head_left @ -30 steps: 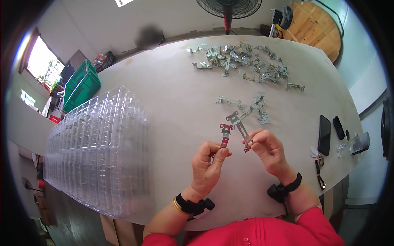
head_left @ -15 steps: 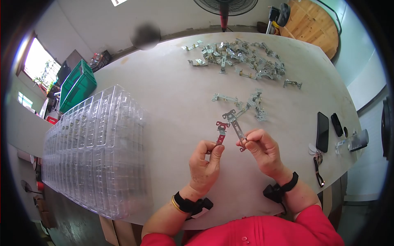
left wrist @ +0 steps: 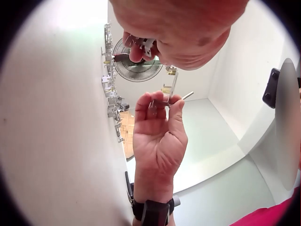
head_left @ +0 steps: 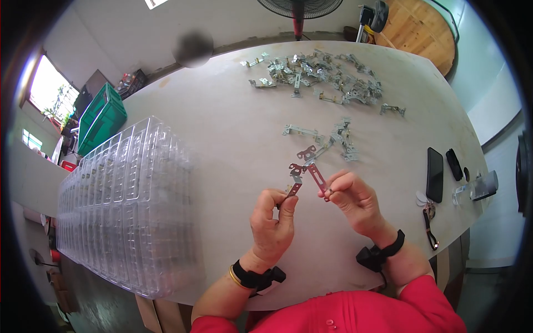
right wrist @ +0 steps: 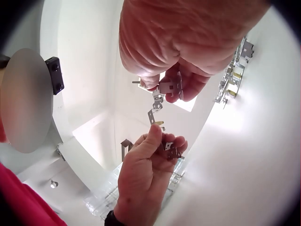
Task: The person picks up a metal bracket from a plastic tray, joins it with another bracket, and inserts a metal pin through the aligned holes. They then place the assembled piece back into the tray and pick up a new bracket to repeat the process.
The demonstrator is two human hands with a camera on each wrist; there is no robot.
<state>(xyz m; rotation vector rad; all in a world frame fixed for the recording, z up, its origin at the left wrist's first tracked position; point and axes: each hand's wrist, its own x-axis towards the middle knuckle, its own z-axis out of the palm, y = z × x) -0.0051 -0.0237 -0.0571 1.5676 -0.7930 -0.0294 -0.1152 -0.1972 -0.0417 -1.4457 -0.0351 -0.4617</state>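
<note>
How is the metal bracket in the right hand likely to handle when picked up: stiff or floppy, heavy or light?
Probably stiff: the bracket juts from the right hand's fingertip pinch without visible sag. Likely fairly light, being a thin, slotted strip. Its flat shape makes rolling unlikely.

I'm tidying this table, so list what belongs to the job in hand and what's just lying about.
Job, it seems:
metal bracket in the left hand
second bracket in the right hand
nearer brackets
bracket pile
probably the clear trays

Lying about:
phone
black case
black strap
</note>
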